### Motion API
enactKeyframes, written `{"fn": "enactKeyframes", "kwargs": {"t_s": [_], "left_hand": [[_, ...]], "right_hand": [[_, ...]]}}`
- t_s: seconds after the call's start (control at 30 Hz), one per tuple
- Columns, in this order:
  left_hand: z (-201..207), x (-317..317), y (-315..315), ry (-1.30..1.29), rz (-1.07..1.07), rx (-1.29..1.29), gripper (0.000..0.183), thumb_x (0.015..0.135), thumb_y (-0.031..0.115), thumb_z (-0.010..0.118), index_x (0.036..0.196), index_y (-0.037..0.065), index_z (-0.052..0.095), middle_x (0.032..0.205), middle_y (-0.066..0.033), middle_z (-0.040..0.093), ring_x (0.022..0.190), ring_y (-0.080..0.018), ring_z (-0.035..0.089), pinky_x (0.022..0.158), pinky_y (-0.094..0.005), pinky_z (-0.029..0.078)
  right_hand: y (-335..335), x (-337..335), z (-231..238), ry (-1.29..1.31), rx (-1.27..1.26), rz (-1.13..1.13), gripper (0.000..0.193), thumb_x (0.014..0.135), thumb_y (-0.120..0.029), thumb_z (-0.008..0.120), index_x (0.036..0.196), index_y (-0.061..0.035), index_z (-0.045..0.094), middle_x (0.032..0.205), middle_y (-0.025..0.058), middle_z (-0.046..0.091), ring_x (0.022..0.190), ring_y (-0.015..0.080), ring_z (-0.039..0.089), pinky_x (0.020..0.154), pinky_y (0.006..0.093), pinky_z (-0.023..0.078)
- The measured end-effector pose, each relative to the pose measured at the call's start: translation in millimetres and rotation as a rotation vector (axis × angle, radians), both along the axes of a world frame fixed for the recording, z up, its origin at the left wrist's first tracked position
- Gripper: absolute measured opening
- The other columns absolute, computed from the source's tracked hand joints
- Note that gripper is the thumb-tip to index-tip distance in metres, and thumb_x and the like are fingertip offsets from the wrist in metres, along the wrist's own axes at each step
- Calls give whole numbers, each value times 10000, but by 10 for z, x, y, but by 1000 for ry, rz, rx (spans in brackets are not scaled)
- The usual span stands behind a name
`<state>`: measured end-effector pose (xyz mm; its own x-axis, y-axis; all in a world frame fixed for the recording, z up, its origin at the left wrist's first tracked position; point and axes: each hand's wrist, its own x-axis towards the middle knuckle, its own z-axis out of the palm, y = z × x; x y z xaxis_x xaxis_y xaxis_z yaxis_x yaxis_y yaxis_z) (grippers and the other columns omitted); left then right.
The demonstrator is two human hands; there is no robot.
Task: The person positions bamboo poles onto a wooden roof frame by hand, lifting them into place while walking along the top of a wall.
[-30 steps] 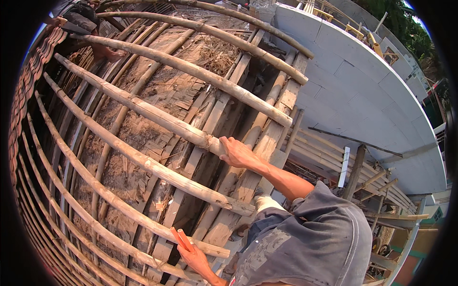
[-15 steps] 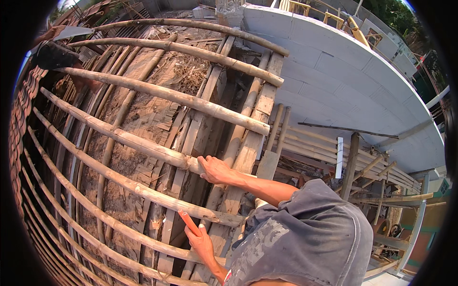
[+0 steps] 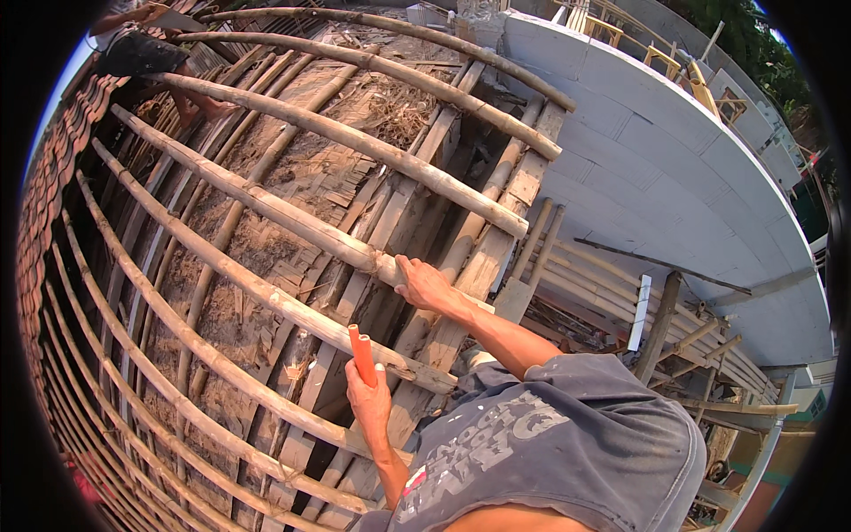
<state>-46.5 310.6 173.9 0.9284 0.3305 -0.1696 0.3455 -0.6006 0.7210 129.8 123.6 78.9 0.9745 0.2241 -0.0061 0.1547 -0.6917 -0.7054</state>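
My right hand (image 3: 427,285) is closed around a bamboo pole (image 3: 292,215) close to its right end, beside a rough knot or tie on it. Lower down, my left hand (image 3: 368,403) grips a tool with two orange handles (image 3: 363,356); the handles point up out of the fist, and the tool's other end is hidden in the hand. Those handles cross in front of the neighbouring bamboo pole (image 3: 253,282). Under the pole ends runs a flat wooden beam (image 3: 496,244). My grey shirt (image 3: 567,434) covers much of the lower right.
Several more bamboo poles (image 3: 239,365) run across gaps above debris-strewn boards (image 3: 306,191). Clay roof tiles (image 3: 55,191) line the left edge. A grey block wall (image 3: 638,133) rises at right, with stacked bamboo (image 3: 581,288) below. Upper left, another person in dark shorts (image 3: 142,58) stands barefoot.
My left hand has risen slightly and turned, so both orange handles now show, over the pole. My right hand stays on its pole. The view has shifted; the other person shows more.
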Motion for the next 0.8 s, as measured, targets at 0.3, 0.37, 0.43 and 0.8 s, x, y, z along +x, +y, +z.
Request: {"fn": "enactKeyframes", "kwargs": {"t_s": [0.3, 0.37, 0.43, 0.8], "left_hand": [[-588, 12, 284, -16, -13, -282, 309, 990, 206, 680, 1215, 40, 547, 855, -36, 564, 690, -126, 543, 631, -284, 446], [-544, 47, 179, -7, 19, -265, 315, 1011, 275, 678, 1205, 73, 535, 703, 14, 524, 529, -73, 494, 432, -219, 379], [-451, 133, 68, 18, -14, -270, 328, 1016, 291, 670, 1214, 70, 531, 766, 0, 546, 549, -76, 498, 437, -221, 389], [-347, 921, -381, 71, -10, -59, 358, 1020, 307, 671, 1243, 67, 527, 922, -24, 584, 687, -116, 523, 575, -271, 432]], "right_hand": [[71, 77, -177, 34, 31, 2, 580, 877, -155, 754, 1341, 34, 463, 1103, 299, 629, 1015, 481, 678, 871, 561, 569], [83, 35, -210, -76, 93, -25, 470, 823, -69, 682, 1241, 75, 523, 1013, 326, 663, 935, 501, 710, 786, 558, 594], [-6, 12, -189, -94, 105, -47, 480, 828, -74, 678, 1256, 87, 533, 1009, 324, 658, 934, 490, 710, 770, 559, 589], [-180, 158, -215, -35, 111, 21, 638, 758, -111, 749, 1337, 46, 530, 1116, 304, 592, 988, 450, 672, 795, 543, 577]]}}
